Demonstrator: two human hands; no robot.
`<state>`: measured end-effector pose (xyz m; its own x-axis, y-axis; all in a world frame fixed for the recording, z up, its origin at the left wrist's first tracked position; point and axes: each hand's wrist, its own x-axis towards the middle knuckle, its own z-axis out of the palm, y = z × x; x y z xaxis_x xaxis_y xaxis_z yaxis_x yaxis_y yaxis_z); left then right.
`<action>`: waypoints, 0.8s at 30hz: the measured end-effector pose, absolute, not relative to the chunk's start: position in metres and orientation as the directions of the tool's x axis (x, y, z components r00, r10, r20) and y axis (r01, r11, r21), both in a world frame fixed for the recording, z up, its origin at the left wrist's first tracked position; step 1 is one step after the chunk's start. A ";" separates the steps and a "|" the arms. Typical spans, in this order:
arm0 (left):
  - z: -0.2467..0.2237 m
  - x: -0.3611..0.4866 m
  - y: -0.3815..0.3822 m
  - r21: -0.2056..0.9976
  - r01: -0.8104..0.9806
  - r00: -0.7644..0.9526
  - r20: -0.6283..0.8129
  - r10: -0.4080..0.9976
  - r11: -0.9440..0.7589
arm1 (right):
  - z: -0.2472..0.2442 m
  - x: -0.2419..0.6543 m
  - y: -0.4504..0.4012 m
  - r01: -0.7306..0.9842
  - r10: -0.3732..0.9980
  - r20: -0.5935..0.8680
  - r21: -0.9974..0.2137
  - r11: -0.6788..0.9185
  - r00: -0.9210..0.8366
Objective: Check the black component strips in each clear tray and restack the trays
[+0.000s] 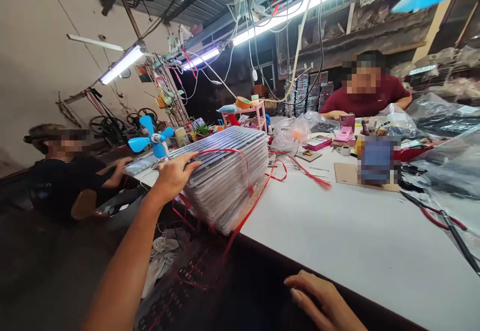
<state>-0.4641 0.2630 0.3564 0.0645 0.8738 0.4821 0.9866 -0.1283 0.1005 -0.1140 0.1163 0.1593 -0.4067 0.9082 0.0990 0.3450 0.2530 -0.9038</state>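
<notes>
A tall stack of thin, flat panels (pixel 228 183) stands at the table's near left edge; its top face has dark and light stripes. My left hand (pixel 173 175) rests against the stack's upper left corner, thumb and forefinger stretched onto the top; its other fingers are partly hidden. Red plastic strapping (pixel 249 213) lies over the top of the stack and runs down its side past the table edge. Low at the front edge of the table, my right hand (pixel 324 298) is empty, its fingers loosely bent and apart.
A blue-bladed fan (pixel 150 138) stands just beyond my left hand. One co-worker (pixel 63 176) sits at left, another (pixel 369 91) across the white table (pixel 318 231). Red-handled pliers (pixel 442 218), a cardboard piece (pixel 345 173) and plastic bags (pixel 450 171) lie at right. Cables (pixel 300 36) hang overhead.
</notes>
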 end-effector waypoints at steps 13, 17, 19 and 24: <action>0.379 -0.457 0.302 0.095 0.996 -0.033 0.297 0.954 0.005 | 0.189 -0.110 0.144 0.325 0.882 0.126 -0.898 0.296 -0.455; 0.380 -0.448 0.287 0.064 0.997 -0.061 0.408 0.911 0.037 | 0.187 -0.110 0.141 0.355 0.889 0.117 -0.888 0.293 -0.443; 0.372 -0.440 0.249 0.064 0.992 0.049 0.585 0.810 -0.106 | 0.184 -0.105 0.138 0.357 0.889 0.106 -0.890 0.285 -0.446; 0.320 -0.447 0.131 0.406 0.769 0.411 0.277 0.868 -0.494 | 0.178 -0.085 0.137 0.386 0.889 0.083 -0.880 0.278 -0.451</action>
<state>-0.4472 0.1312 0.3200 0.4114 0.8684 0.2769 0.7691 -0.4937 0.4059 -0.0845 0.1370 0.1781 -0.4508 0.8888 0.0828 0.3863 0.2779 -0.8795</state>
